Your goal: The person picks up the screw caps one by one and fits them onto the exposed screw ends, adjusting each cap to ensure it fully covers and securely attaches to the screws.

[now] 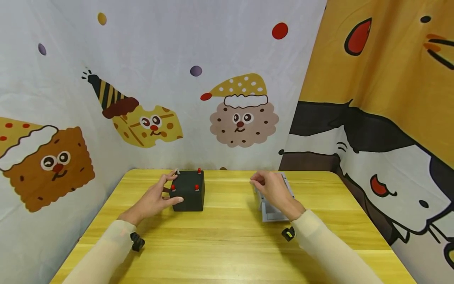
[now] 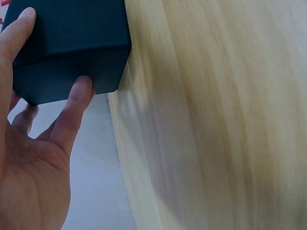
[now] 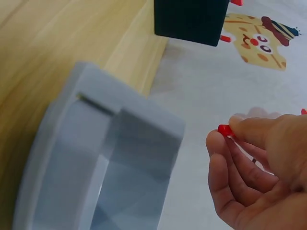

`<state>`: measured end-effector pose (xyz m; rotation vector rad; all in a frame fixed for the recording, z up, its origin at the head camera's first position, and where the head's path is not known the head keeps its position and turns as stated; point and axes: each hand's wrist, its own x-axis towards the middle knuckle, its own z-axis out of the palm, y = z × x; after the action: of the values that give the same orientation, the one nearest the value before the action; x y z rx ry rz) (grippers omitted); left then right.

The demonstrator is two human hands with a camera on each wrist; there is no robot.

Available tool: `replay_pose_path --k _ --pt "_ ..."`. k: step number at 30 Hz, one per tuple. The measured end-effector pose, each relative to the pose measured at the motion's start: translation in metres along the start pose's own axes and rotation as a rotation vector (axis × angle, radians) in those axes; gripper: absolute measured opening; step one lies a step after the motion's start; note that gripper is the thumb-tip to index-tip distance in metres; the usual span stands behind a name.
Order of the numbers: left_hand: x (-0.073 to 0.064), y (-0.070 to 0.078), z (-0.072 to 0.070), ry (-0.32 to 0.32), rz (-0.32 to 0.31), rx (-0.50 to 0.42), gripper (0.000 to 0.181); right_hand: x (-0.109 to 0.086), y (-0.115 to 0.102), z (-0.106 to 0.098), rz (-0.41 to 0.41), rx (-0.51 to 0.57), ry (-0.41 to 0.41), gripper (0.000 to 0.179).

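A black box (image 1: 187,191) stands on the table, with red caps (image 1: 196,187) at three of its top corners and a pale metal post (image 1: 178,172) at the far left one. My left hand (image 1: 156,195) grips this box from the left, its thumb against the front face and its fingers spread along the left side and top corner. Between thumb and forefinger, my right hand (image 1: 273,189) pinches a small red cap (image 3: 224,130). That hand is raised over a grey open tray (image 1: 274,217), whose inside is partly hidden behind the hand and wrist.
The wooden table (image 1: 220,252) ends at a printed cloth backdrop (image 1: 159,51) just behind the box and tray. A bare stretch of tabletop separates the box from the tray. Dark wrist cameras (image 1: 136,241) sit on both sleeves.
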<state>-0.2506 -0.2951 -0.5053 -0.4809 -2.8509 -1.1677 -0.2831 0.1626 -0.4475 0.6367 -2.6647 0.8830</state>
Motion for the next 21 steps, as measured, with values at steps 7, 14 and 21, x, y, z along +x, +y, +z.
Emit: replay_pose_path --k 7,14,21 --pt "0.0 0.001 -0.002 -0.005 -0.005 -0.009 0.086 0.013 -0.017 0.008 -0.012 0.074 -0.022 0.006" --pt "-0.001 0.001 -0.002 -0.013 0.01 -0.019 0.083 0.024 -0.033 0.015 -0.037 0.097 -0.023 0.005" --pt "-0.001 -0.001 -0.003 -0.017 0.009 -0.025 0.082 0.037 -0.044 0.024 -0.091 0.129 -0.027 0.008"
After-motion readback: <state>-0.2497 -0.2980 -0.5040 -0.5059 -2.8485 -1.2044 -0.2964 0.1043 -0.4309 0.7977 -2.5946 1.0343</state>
